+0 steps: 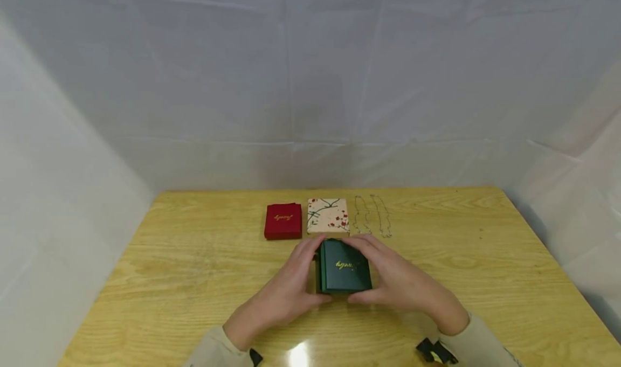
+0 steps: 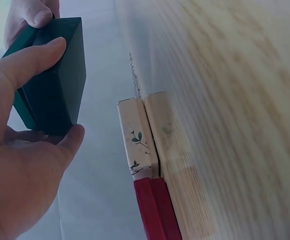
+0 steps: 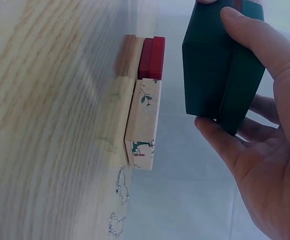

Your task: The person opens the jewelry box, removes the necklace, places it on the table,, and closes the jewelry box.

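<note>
Both hands hold a dark green jewelry box with gold lettering on its lid, raised above the table. My left hand grips it at the left end, thumb on the near side and fingers at the far side. The right hand pinches its right end in the same way. In the left wrist view the green box shows a seam where lid and base meet, with the left thumb across it. From the right wrist the box hangs clear of the tabletop, the right thumb near its seam.
Beyond the hands, a red box with gold lettering lies beside a cream box with a floral print. Two thin silver chains, a left one and a right one, lie to its right. White cloth hangs behind the wooden table.
</note>
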### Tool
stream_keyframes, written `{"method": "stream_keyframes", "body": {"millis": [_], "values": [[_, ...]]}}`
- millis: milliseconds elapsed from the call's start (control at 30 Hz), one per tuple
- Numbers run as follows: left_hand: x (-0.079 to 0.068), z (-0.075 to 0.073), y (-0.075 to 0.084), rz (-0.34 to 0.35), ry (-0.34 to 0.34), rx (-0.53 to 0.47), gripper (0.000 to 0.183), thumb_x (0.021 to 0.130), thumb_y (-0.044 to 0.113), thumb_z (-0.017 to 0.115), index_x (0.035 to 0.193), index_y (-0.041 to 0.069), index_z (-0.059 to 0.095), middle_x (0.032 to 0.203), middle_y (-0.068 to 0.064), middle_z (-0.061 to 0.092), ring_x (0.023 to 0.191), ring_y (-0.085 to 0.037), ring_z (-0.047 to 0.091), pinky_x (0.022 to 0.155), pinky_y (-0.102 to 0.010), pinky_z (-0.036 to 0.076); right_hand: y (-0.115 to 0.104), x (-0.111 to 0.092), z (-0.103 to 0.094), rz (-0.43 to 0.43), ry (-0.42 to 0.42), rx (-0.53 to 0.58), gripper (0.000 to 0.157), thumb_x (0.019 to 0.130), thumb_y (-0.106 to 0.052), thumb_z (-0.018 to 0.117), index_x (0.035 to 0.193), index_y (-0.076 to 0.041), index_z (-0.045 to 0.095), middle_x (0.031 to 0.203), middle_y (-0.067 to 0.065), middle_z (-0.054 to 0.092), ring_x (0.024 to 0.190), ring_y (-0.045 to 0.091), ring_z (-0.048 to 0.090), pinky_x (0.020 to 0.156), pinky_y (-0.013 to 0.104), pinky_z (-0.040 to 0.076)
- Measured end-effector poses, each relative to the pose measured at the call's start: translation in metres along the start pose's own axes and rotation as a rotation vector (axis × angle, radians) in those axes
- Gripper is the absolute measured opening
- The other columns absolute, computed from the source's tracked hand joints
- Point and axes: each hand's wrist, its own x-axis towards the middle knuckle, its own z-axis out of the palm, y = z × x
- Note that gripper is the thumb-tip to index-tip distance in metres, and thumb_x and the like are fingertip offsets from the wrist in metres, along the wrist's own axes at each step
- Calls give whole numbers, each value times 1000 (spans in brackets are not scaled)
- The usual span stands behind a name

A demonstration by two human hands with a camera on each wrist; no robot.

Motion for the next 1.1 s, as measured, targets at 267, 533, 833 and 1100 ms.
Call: {"method": "stream_keyframes", "body": {"millis": [267,533,833,1100], "values": [[0,-2,-2,0,7,40,105,82,9,92,165,15,29,163,-4,34,149,-21,38,119,-42,37,1,-1,-4,-7,16,-26,104,79,-39,96,163,-19,39,157,3,46,139,27,51,108,54,49],[-1,-3,-5,-43,13,15,102,80,7,91,163,13,32,162,-2,34,147,-23,41,118,-46,38,2,-5,-8,-4,54,-83,107,74,-44,98,162,-21,42,156,3,48,140,25,47,109,54,49],[-3,-5,-8,-54,36,45,102,77,9,93,160,10,34,160,-6,37,147,-24,41,119,-43,37,7,-12,-18,1,55,-124,105,76,-50,95,162,-16,43,153,1,50,138,22,47,109,53,49],[-6,-8,-9,-90,17,83,102,80,16,93,162,11,33,161,-3,36,149,-24,39,120,-42,35,18,-27,-28,32,34,-128,102,84,-48,91,165,-23,35,161,1,41,146,25,40,114,56,43]]}}
